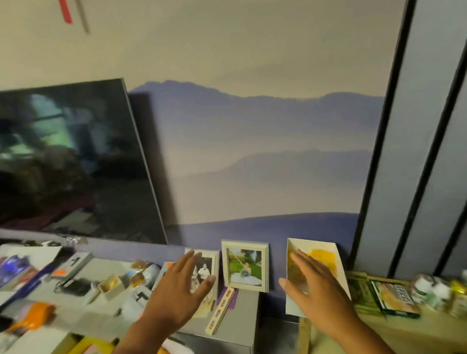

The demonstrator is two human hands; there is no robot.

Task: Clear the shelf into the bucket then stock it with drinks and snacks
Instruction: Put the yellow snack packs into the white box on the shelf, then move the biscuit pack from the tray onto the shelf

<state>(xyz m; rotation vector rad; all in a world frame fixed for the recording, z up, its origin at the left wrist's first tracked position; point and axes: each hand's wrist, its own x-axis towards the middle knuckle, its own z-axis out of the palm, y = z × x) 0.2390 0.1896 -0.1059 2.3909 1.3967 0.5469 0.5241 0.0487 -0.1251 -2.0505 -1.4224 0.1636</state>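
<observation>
My left hand [178, 290] is spread open in front of a small framed photo [208, 270] that leans on the wall at the back of the grey shelf top [240, 325]. My right hand [317, 287] is spread open against a yellow and white card [322, 258] that leans on the wall; whether it grips the card I cannot tell. Between the two hands stands a white framed photo [245, 265], untouched. A striped flat stick [220, 311] lies in front of it. No bucket is in view.
A large dark screen [67, 161] leans at the left. Clutter covers the left of the surface: an orange item [33, 316], a small open box [111, 285], papers. On the wooden shelf [417, 329] at the right lie green booklets [363, 291] and several bottles [443, 294].
</observation>
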